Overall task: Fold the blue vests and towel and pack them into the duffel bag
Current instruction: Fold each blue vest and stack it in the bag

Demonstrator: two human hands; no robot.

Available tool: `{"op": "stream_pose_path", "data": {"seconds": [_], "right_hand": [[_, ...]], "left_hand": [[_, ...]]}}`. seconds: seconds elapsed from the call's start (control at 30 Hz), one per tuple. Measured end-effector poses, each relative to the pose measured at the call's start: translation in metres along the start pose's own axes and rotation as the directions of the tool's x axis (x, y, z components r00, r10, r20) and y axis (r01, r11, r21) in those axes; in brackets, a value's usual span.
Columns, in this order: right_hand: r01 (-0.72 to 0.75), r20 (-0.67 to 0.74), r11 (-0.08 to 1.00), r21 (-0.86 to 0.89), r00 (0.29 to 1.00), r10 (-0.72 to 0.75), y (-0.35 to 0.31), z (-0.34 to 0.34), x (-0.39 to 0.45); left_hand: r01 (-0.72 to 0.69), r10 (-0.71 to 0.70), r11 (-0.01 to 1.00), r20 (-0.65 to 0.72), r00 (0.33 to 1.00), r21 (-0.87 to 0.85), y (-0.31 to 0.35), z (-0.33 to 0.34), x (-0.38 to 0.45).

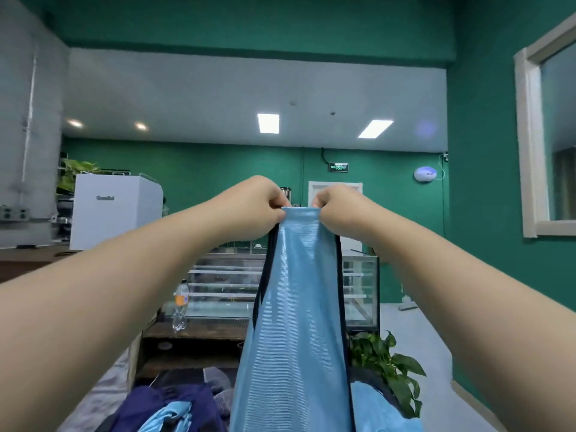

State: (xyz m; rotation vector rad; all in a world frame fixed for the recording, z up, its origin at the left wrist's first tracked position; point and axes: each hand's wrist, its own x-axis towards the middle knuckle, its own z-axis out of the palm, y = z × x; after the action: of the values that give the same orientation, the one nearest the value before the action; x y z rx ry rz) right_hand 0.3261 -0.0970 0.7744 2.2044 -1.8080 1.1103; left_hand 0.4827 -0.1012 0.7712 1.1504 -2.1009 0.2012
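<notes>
The blue vest (pixel 296 307), light, limp mesh, hangs from its top edge, pinched there by the left hand (pixel 265 204) and right hand (pixel 335 207); best held by that edge.

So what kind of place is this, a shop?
Probably a café or small shop. There is a glass display case with shelves, a white machine on a counter like a coffee maker, and a green exit sign above the door.

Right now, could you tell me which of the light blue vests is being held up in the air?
The vest hanging from both hands; the other blue vest lies crumpled at the bottom left.
</notes>
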Motion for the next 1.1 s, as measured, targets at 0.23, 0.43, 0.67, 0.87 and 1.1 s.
{"op": "stream_pose_path", "data": {"seconds": [0.23, 0.43, 0.67, 0.87, 1.1], "right_hand": [[-0.168, 0.182, 0.902, 0.399, 0.978, 0.101, 0.008, 0.024, 0.002], [-0.080, 0.109, 0.877, 0.474, 0.994, 0.032, 0.017, 0.039, 0.005], [-0.002, -0.033, 0.778, 0.629, 0.999, 0.030, 0.026, 0.050, 0.010], [-0.035, -0.144, 0.753, 0.657, 0.975, 0.171, 0.059, 0.060, 0.021], [-0.135, -0.205, 0.772, 0.621, 0.923, 0.326, 0.128, 0.054, 0.022]], "left_hand": [[0.054, -0.051, 0.998, 0.074, 0.996, -0.041, -0.025, 0.018, -0.004], [0.007, -0.007, 1.000, 0.012, 1.000, -0.001, -0.039, 0.037, 0.000], [0.146, -0.121, 0.670, 0.087, 0.989, -0.728, -0.036, 0.067, 0.000], [0.331, 0.136, 0.638, 0.525, 0.840, -0.695, -0.040, 0.100, -0.022], [-0.150, 0.149, 0.988, 0.529, 0.835, -0.042, -0.079, 0.129, -0.046]]}}
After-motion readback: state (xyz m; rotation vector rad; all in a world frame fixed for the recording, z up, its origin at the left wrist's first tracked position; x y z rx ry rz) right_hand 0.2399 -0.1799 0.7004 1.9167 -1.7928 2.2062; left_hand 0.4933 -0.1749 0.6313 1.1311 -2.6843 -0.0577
